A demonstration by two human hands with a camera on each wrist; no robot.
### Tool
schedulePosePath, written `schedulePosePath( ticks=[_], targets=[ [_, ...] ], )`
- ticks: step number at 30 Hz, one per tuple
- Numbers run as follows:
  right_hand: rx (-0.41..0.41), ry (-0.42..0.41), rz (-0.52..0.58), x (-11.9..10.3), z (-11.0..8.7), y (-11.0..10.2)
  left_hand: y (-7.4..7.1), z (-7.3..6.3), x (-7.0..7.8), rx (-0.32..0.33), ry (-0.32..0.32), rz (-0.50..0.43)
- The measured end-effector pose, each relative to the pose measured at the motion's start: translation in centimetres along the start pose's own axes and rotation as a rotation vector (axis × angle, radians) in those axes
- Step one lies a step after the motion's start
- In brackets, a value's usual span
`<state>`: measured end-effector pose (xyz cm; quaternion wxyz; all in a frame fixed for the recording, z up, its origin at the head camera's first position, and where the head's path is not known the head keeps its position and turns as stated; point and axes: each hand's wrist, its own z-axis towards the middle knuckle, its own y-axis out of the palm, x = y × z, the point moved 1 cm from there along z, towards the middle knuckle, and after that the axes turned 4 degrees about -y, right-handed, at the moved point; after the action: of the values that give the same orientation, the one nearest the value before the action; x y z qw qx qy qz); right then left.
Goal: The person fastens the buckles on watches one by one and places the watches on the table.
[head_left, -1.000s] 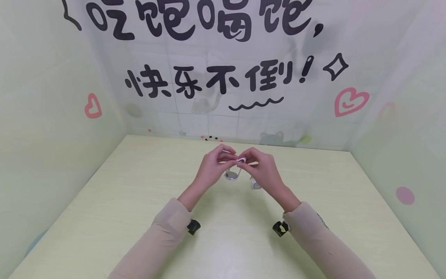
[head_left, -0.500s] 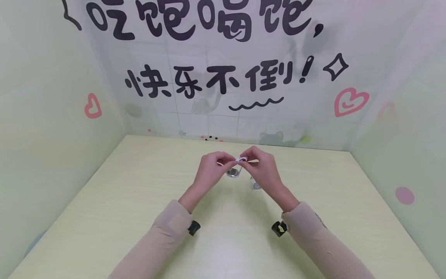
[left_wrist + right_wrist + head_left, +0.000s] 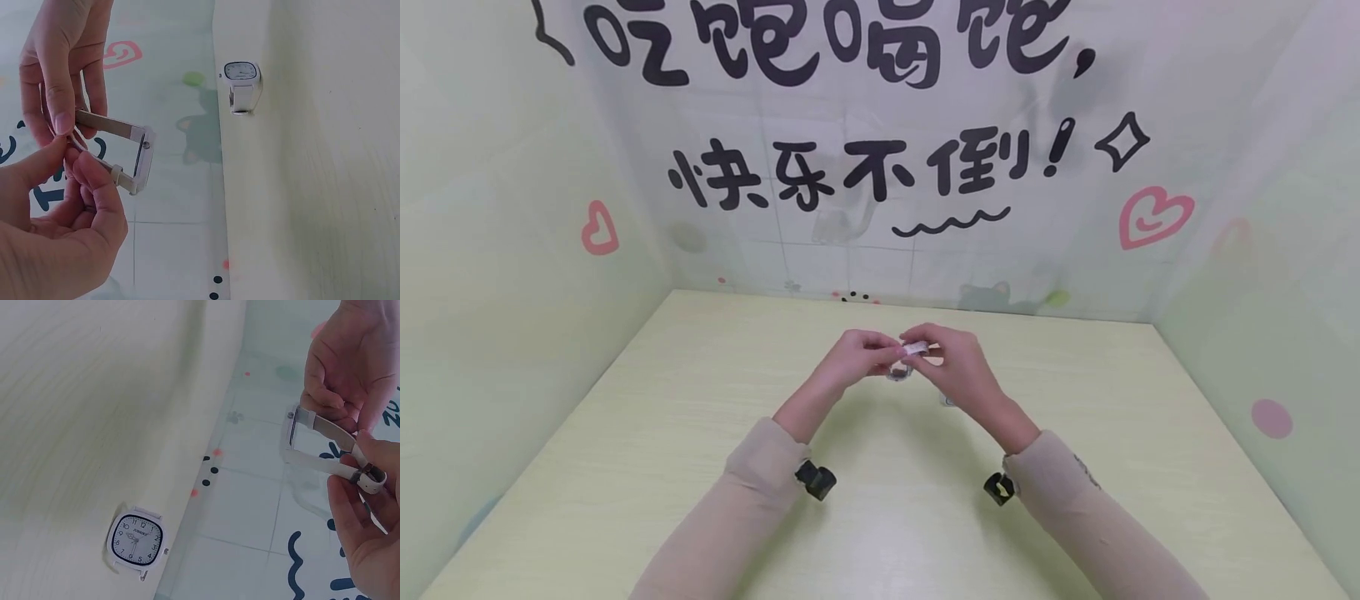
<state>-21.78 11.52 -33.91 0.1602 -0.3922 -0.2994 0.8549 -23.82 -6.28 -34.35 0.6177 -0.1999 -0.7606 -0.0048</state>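
Note:
A white wristwatch [image 3: 144, 161] hangs between both hands above the table, its strap bent into a loop and its case seen edge-on. My left hand [image 3: 853, 360] pinches one part of the strap between thumb and fingers. Close against it, my right hand [image 3: 958, 365] pinches the strap by the metal buckle [image 3: 369, 474], where a white band end [image 3: 916, 347] curls round. Fingers cover part of the join. A second white watch [image 3: 135, 539] with a squarish dial lies face up on the table, partly behind the right hand in the head view.
The pale table [image 3: 880, 517] ends at a back wall sheet [image 3: 820, 267] printed with black characters and hearts. Side sheets [image 3: 1247, 333] close in the left and right. A black wrist camera [image 3: 816, 480] sits under each sleeve cuff.
The hands shift slightly and the left hand tips flatter. The held watch's case rises closer under the fingers, and the white band end turns to show more. The second watch is more covered.

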Motion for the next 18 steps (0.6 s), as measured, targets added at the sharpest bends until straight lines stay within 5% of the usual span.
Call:
schedulePosePath(
  ticks=[18],
  targets=[
    [0.063,-0.041,0.018,0.3,-0.1,-0.4,-1.2,-0.2,0.0,-0.017,-0.019,0.063]
  ],
)
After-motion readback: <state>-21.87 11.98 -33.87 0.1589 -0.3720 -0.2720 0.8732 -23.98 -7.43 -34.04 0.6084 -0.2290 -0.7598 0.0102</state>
